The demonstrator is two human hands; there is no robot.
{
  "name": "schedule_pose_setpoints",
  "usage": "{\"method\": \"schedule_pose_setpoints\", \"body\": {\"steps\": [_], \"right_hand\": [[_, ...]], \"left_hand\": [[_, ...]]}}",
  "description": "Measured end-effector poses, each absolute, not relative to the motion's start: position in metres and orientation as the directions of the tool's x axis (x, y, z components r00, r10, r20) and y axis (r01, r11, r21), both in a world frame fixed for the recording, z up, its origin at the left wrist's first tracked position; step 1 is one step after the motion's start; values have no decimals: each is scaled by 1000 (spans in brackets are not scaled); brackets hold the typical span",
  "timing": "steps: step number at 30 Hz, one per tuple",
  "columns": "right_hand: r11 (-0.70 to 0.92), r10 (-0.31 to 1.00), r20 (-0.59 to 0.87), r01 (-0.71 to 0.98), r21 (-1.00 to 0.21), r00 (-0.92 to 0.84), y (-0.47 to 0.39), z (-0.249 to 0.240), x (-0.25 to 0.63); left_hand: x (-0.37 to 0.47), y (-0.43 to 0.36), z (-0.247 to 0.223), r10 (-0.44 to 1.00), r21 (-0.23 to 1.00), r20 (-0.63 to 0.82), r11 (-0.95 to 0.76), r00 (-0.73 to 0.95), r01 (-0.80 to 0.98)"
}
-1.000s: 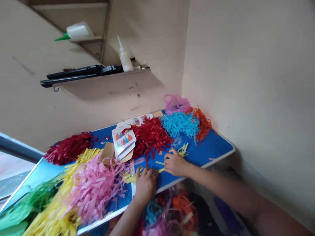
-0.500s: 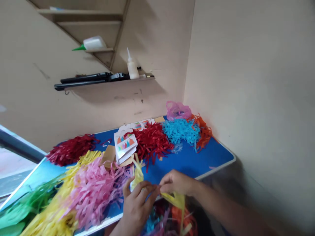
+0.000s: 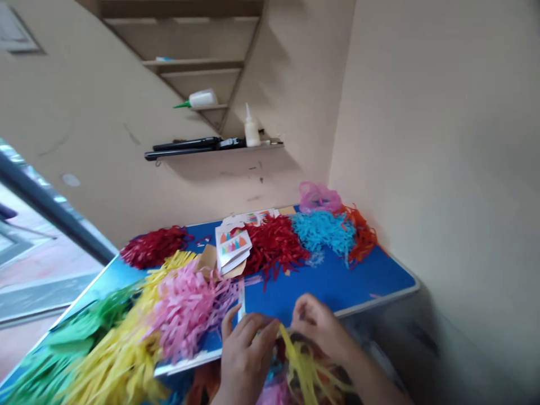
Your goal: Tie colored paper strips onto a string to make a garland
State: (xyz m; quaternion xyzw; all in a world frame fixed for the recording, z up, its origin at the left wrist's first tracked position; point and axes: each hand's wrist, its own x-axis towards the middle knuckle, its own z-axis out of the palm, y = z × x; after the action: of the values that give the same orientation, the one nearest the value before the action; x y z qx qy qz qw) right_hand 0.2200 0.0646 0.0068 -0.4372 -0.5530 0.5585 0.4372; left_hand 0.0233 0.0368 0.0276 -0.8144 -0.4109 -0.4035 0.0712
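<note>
My left hand (image 3: 250,351) is at the table's front edge, its thumb and forefinger pinched on the top of a yellow tissue-paper tassel (image 3: 310,374). The tassel's fringed strips hang down to the right, blurred by motion. Just right of it, my right hand (image 3: 321,323) is loosely curled, with a gap between thumb and fingers and nothing visible in them. Below the hands, partly hidden, lie pink and other coloured paper strips (image 3: 273,394). Left of my left hand is a heap of pink fringed paper (image 3: 189,309).
The blue table (image 3: 354,287) bears yellow (image 3: 122,360), green (image 3: 80,332), dark red (image 3: 156,246), red (image 3: 276,242), light blue (image 3: 324,230) and orange (image 3: 363,242) fringed heaps. Printed cards (image 3: 232,247) and a pink plastic bag (image 3: 318,197) lie behind. A wall shelf (image 3: 219,151) holds a glue bottle (image 3: 252,132).
My right hand has come away from my left, and the yellow tassel now hangs from my left fingers. The view has shifted, so the table and shelves appear further right.
</note>
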Motion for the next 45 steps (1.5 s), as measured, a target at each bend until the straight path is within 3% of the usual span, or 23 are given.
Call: {"method": "schedule_pose_setpoints", "body": {"steps": [2,4,6,8,10,12,19,25,29,31,33,35,37,39,42,45], "right_hand": [[156,980,135,146,-977,-143,60,13,224],[227,959,182,203,-952,-219,56,16,224],[177,929,127,115,-977,-348,55,16,221],[-21,893,0,-41,-999,-450,55,13,219],[-230,853,-107,-183,-956,-511,55,9,217],[-322,852,-143,-290,-901,-503,54,5,216],[-320,905,-108,-490,-811,-412,46,0,205],[-231,933,-34,-525,-819,-358,39,-2,199],[-95,944,33,-365,-926,-329,43,-6,201],[37,963,57,-78,-996,-264,65,-8,211],[133,990,115,324,-936,-76,102,-11,231],[106,987,151,461,-881,62,144,-17,255],[72,982,153,532,-844,110,180,-25,277],[52,983,142,568,-821,116,202,-32,292],[49,987,126,568,-822,97,208,-37,298],[85,992,120,496,-864,39,182,-36,280]], "left_hand": [[27,35,31,630,232,706,-637,324,735],[31,34,32,626,224,711,-633,319,742],[32,33,31,604,200,724,-646,333,737],[32,33,30,568,181,739,-686,363,705],[33,32,30,528,178,764,-725,371,666],[35,30,30,507,203,800,-732,321,650],[46,19,22,703,514,691,-641,168,571],[50,14,10,739,579,656,-624,154,526],[44,14,-1,763,629,629,-612,151,479],[38,15,-5,836,749,548,-501,20,434],[30,17,-5,929,924,328,-278,-171,261],[24,19,-1,963,996,51,-67,-266,-51],[22,20,5,968,974,-78,23,-238,-225],[24,20,9,968,992,-20,-11,-250,-125],[29,19,7,948,978,145,-95,-282,183],[28,17,-1,969,952,149,-87,-195,293]]}}
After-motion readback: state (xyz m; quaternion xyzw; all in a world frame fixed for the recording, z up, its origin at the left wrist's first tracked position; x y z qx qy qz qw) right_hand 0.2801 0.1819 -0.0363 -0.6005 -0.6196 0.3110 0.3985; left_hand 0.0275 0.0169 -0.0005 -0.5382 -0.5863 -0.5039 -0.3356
